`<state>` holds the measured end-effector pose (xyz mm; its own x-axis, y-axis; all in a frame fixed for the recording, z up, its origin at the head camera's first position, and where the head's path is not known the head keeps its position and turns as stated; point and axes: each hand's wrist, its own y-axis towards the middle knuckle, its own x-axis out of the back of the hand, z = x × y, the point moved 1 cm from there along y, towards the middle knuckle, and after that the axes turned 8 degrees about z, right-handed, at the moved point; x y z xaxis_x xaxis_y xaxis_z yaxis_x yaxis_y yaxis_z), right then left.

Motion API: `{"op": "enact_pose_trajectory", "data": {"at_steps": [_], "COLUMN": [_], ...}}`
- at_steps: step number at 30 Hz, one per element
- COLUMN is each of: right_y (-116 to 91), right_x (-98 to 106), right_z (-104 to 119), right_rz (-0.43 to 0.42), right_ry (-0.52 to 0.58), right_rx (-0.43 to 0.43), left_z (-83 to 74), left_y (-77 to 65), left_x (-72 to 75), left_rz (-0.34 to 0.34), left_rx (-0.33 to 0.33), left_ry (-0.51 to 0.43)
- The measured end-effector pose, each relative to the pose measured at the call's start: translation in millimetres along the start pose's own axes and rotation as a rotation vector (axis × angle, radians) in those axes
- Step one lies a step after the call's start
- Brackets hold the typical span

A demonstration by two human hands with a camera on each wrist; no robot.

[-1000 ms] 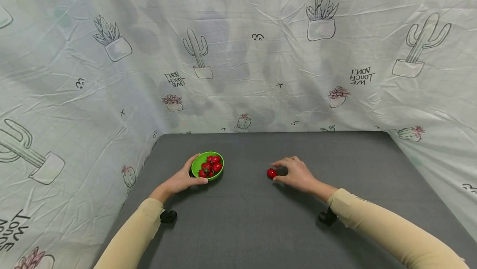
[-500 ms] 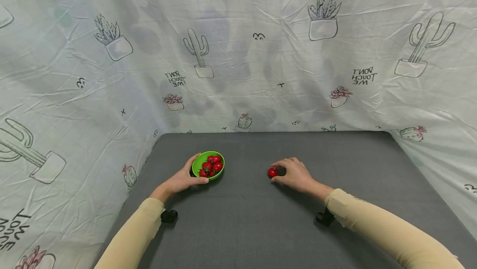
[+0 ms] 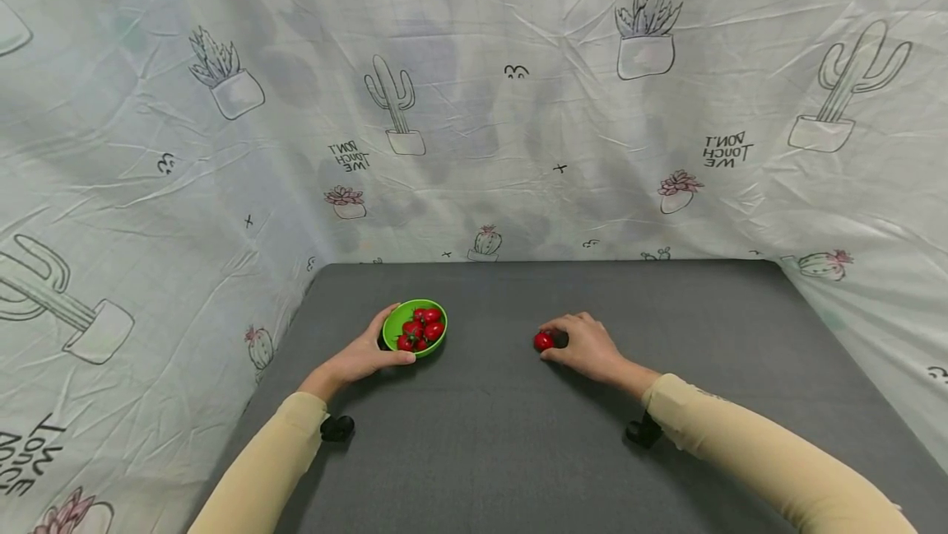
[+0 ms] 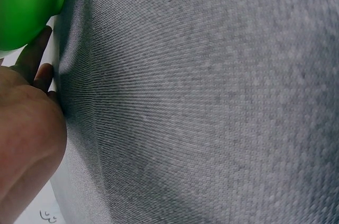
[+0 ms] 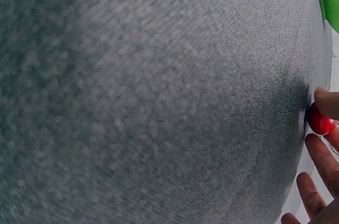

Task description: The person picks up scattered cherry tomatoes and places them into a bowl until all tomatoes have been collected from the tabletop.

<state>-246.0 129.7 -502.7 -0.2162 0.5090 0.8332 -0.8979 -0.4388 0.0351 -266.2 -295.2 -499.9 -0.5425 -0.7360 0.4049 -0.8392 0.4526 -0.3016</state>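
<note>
A green bowl (image 3: 393, 322) with several red cherry tomatoes (image 3: 433, 331) stands on the left half of the dark grey table. My left hand (image 3: 363, 355) grips it from the left, thumb along the near side and fingers round the far side. Part of the green bowl (image 4: 32, 7) and the fingers under its side show in the left wrist view. To the right, a single cherry tomato (image 3: 544, 341) rests at the table surface, and my right hand (image 3: 588, 349) pinches it between thumb and forefinger. In the right wrist view the thumb partly covers this tomato (image 5: 321, 121); the other fingers are spread apart.
The grey table (image 3: 481, 452) ends at a hanging white cloth (image 3: 474, 106) printed with potted cacti, which closes off the back and both sides. Black wrist-worn devices (image 3: 337, 429) sit under both sleeves.
The right thumb and forefinger have settled closer round the single tomato, with the forearm shifted slightly left. The left hand and bowl stay put; the head view has shifted a little.
</note>
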Motion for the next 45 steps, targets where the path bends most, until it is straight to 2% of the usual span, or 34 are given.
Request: {"op": "enact_pose_trajectory", "data": {"at_steps": [11,17,26,35,39,45], "right_y": [12,24,51,86,101,120], "right_x": [8,24,40,37,34,24], "right_z": [3,16,39,63,75,91], "right_rz": [-0.003,0.0,0.026,0.138,0.164,0.17], "right_ry": [0.085,0.189,0.24,0.292,0.328,0.388], "right_rx": [0.008,0.048,0.083,0.152,0.216,0.23], "left_z": [-1.2,-2.3,-2.5,-3.3,-3.1,-1.1], "left_y": [-0.8,-1.5,-2.5,-3.3,-2.3,-0.2], "left_x": [-1.2,-1.4,0.6,2.0,2.0,2.1], "left_rz": [0.004,0.006,0.013,0.0,-0.005,-0.006], "left_rx": [-0.002,0.001,-0.003,0.02,0.029,0.031], "left_ry": [0.001,-0.013,-0.015,-0.003,-0.006,-0.012]}}
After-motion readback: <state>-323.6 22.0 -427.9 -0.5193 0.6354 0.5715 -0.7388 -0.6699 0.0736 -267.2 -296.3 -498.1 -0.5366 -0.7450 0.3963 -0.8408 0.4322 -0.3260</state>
